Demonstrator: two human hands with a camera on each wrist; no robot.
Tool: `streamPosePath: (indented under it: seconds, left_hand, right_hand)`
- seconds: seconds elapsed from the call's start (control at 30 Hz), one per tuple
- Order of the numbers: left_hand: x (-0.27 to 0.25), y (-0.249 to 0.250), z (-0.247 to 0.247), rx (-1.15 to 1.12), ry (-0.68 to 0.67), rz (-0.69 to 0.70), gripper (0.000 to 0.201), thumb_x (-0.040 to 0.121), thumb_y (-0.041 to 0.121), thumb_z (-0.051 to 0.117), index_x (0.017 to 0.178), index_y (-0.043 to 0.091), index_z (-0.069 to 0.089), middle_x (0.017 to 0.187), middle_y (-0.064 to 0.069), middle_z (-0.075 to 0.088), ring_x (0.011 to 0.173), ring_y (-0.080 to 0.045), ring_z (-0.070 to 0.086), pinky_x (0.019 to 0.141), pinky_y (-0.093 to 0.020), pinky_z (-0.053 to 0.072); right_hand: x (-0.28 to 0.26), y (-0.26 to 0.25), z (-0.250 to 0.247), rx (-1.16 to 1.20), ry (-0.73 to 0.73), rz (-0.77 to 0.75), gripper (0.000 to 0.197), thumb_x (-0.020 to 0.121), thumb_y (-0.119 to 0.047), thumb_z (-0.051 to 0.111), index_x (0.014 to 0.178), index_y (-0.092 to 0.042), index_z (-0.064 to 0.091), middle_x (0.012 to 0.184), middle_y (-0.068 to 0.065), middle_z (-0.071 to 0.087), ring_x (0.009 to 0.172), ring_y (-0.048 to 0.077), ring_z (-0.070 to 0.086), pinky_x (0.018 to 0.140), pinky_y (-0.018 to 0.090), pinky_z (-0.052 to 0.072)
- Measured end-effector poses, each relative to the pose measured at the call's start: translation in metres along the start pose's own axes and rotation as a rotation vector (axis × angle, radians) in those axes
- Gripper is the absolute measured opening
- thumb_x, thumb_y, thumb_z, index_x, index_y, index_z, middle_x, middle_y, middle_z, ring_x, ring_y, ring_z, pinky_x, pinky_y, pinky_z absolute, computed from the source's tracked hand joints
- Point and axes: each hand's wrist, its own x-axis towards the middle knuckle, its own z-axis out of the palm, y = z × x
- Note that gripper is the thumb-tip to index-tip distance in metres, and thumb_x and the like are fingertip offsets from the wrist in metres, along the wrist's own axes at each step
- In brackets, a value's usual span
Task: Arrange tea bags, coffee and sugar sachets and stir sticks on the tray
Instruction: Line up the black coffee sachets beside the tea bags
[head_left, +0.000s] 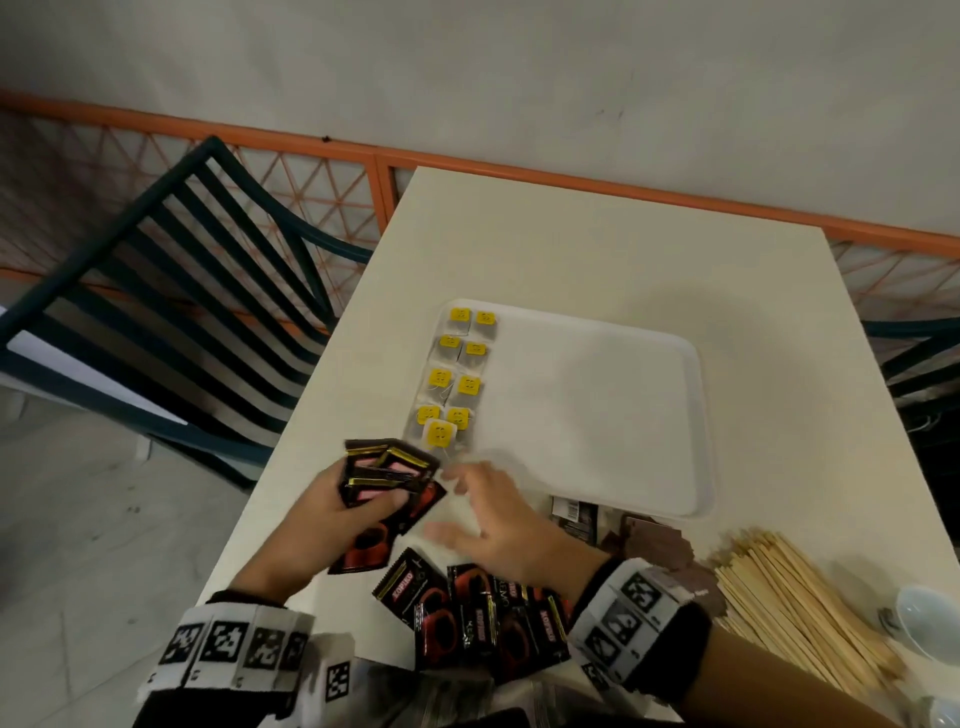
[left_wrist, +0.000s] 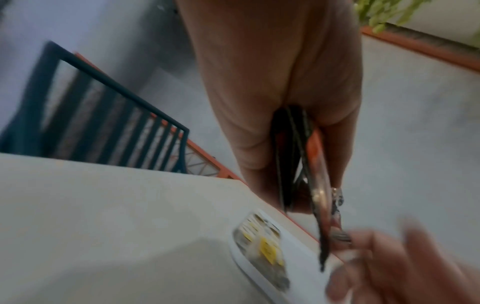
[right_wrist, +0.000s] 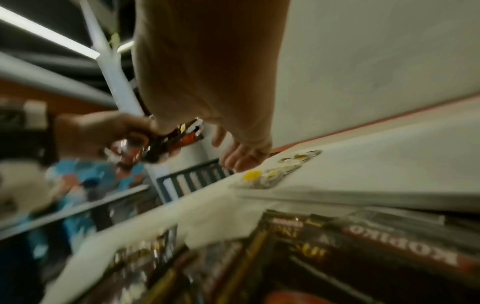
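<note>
A white tray (head_left: 623, 374) lies on the cream table, with several yellow-tagged tea bags (head_left: 457, 379) in two columns along its left side. My left hand (head_left: 332, 514) grips a bunch of black and red coffee sachets (head_left: 387, 475) just off the tray's near left corner; in the left wrist view the coffee sachets (left_wrist: 306, 164) show edge-on between fingers and thumb. My right hand (head_left: 488, 525) hovers beside them, blurred, its fingers loosely spread and holding nothing. More loose coffee sachets (head_left: 478, 613) lie on the table beneath it. Wooden stir sticks (head_left: 795, 603) are piled at the right.
Brown sachets (head_left: 654, 540) lie by the tray's near edge. White cups (head_left: 930, 618) stand at the far right beyond the sticks. A dark slatted chair (head_left: 171, 291) stands left of the table, an orange lattice railing (head_left: 332, 182) behind it.
</note>
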Motion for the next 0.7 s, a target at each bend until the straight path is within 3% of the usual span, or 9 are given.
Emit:
streamPosePath:
  seconds: [0.1,0.23,0.33,0.47,0.6,0.7]
  left_hand:
    - [-0.012,-0.006,-0.017,-0.070,0.120,-0.080,0.030,0.081,0.005,0.064,0.107,0.019,0.059,0.093,0.008,0.074,0.081,-0.009,0.070,0.063,-0.018,0.054]
    - [-0.020,-0.015,-0.023,-0.133,0.195,-0.151,0.032,0.080,0.004,0.063,0.110,0.015,0.059,0.090,-0.003,0.074,0.080,-0.015,0.071,0.068,-0.025,0.052]
    - [-0.021,-0.018,-0.020,-0.176,0.218,-0.170,0.026,0.082,0.001,0.061,0.105,0.013,0.061,0.093,-0.009,0.074,0.090,-0.026,0.069,0.076,-0.033,0.053]
    - [-0.023,-0.019,-0.016,-0.184,0.233,-0.162,0.029,0.084,0.001,0.059,0.100,0.025,0.062,0.085,0.001,0.075,0.078,-0.012,0.070,0.071,-0.029,0.051]
    - [-0.023,-0.015,-0.015,-0.209,0.176,-0.131,0.046,0.087,0.001,0.055,0.119,0.034,0.055,0.102,0.001,0.073,0.095,-0.011,0.068,0.084,-0.031,0.049]
    - [-0.022,-0.011,-0.012,-0.197,0.147,-0.122,0.049,0.086,0.000,0.055,0.120,0.036,0.053,0.100,0.001,0.074,0.094,-0.013,0.068,0.086,-0.030,0.048]
  right_hand:
    - [0.006,0.010,0.025,-0.464,-0.249,-0.156,0.106,0.064,-0.055,0.074,0.144,-0.023,0.012,0.137,0.010,0.034,0.124,0.026,0.031,0.108,0.044,0.025]
    - [0.017,0.010,0.057,-0.745,-0.327,-0.274,0.116,0.060,-0.043,0.082,0.145,-0.023,0.006,0.132,0.019,0.035,0.118,0.034,0.037,0.101,0.048,0.029]
    - [0.025,0.003,0.060,-0.739,-0.380,-0.219,0.098,0.065,-0.032,0.080,0.140,-0.011,0.020,0.129,0.020,0.041,0.116,0.036,0.041,0.100,0.050,0.031]
    - [0.029,-0.004,0.050,-0.655,-0.396,-0.202,0.057,0.079,-0.019,0.068,0.124,-0.004,0.037,0.115,0.018,0.051,0.102,0.036,0.052,0.096,0.047,0.034]
    - [0.030,0.001,0.033,-0.398,-0.259,-0.136,0.037,0.088,-0.013,0.056,0.121,-0.007,0.043,0.116,0.015,0.049,0.101,0.033,0.053,0.089,0.041,0.042]
    - [0.029,0.004,0.016,-0.137,-0.127,-0.062,0.037,0.086,-0.019,0.061,0.119,-0.011,0.046,0.116,0.009,0.050,0.103,0.022,0.051,0.083,0.027,0.039]
